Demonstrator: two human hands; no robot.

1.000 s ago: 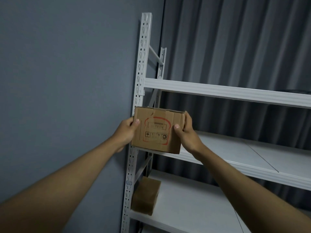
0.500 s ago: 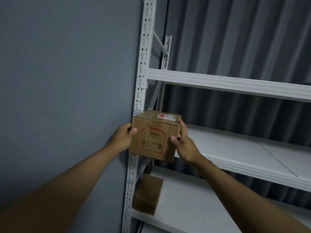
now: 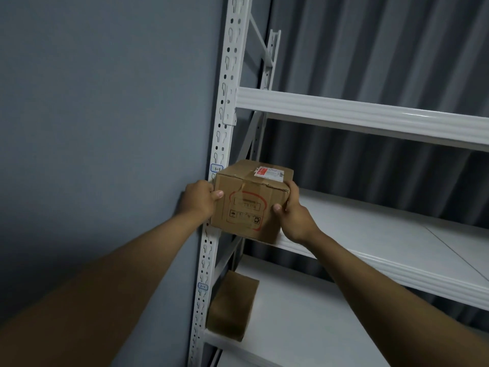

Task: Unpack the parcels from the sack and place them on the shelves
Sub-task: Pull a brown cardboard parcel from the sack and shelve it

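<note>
1. At the middle shelf (image 3: 370, 250), far left, our left hand (image 3: 197, 200) and right hand (image 3: 292, 215) grip the cardboard box (image 3: 250, 202), not yet released.
2. One brown parcel (image 3: 232, 305) already lies on the lower shelf (image 3: 304, 327); we cannot see the sack.

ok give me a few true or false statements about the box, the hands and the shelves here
1. Both hands, left hand and right hand, grip the cardboard box. True.
2. The box has a shipping label on top. True.
3. The box is at the top shelf. False: it is at the middle shelf, at its left end.
4. The lower shelf holds nothing. False: a brown parcel stands there.
</note>
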